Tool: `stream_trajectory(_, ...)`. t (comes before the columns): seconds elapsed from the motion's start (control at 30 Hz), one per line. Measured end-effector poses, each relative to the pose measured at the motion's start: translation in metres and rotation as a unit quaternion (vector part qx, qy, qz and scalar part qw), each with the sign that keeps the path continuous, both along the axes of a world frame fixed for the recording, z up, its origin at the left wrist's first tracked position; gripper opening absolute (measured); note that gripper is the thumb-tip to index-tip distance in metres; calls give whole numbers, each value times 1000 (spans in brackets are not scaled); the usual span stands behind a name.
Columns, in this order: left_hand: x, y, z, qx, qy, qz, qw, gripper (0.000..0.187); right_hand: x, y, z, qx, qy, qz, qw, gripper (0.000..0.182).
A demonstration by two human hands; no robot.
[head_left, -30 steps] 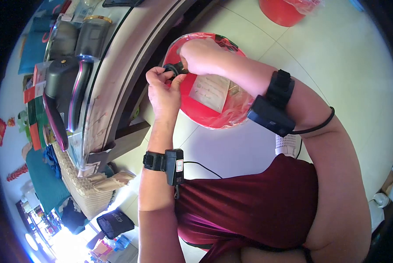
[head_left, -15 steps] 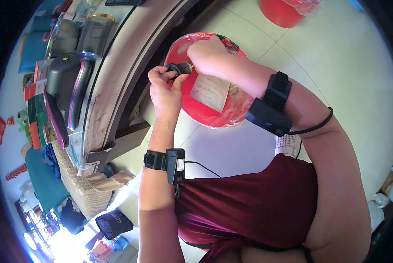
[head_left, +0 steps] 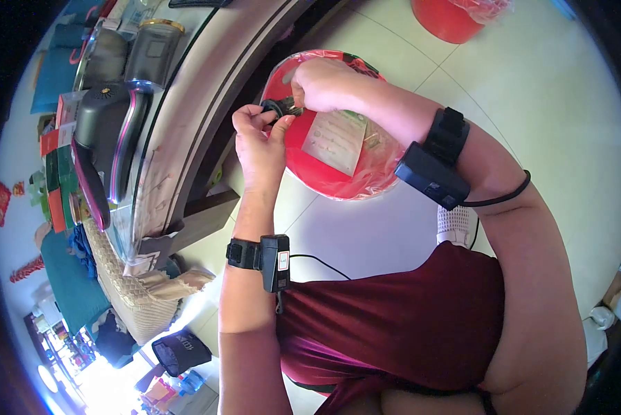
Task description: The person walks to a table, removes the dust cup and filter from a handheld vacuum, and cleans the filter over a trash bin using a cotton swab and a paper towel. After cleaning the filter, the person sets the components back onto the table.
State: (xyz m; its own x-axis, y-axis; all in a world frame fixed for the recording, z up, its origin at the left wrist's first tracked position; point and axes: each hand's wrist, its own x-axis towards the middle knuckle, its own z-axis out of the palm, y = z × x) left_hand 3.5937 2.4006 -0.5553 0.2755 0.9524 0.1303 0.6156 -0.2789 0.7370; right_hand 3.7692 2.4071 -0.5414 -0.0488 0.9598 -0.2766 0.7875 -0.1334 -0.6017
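Observation:
My left hand grips a small dark round part with a greyish, fibrous-looking end, holding it over the rim of a red bin. My right hand reaches in from the right, its fingers curled and pinched against the greyish end; what sits between these fingertips is hidden. A clear plastic bag lines the bin. Inside lies a pale printed sheet of paper, below my right wrist. Both forearms wear black strapped devices with cables.
Along the left runs a glass-topped table bearing a grey device with pink trim and a clear grey cup with a gold rim. Another red bin stands at the top. A beige cloth-covered seat is at lower left.
My right hand has moved slightly left and down, its fingertips now against the greyish end of the part. My left hand has barely shifted.

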Motion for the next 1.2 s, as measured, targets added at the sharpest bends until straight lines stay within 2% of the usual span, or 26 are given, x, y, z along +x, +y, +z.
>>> stream_trajectory(0.1, -2, 5, -9, -10, -30, -33, 999, 54, -1, -2, 2, -4, 4, -12, 1000, 17)
stream_trajectory(0.2, -5, 6, -8, 62, -3, -83, 995, 55, 5, 0, 5, 0, 40, 2, 999, 15)
stream_trajectory(0.37, -7, 9, -7, 39, 4, -72, 997, 57, 11, 4, -1, -1, 61, 9, 998, 13)
stream_trajectory(0.47, -8, 10, -7, 39, 6, -62, 997, 57, 12, -1, 6, 17, -37, -43, 998, 23)
stream_trajectory(0.97, -3, 4, -2, 15, 29, -19, 999, 58, 6, -1, 8, 22, -58, 23, 998, 24)
stream_trajectory(1.07, -2, 5, -6, 23, 28, -20, 999, 59, -2, 2, 1, 61, -15, -18, 998, 19)
stream_trajectory(1.1, -3, 6, -7, 28, 27, -21, 999, 59, 3, 0, 7, 47, 61, 18, 997, 20)
stream_trajectory(1.2, -3, 8, -8, 13, 12, -27, 999, 58, 5, 2, 2, 14, 49, -9, 999, 22)
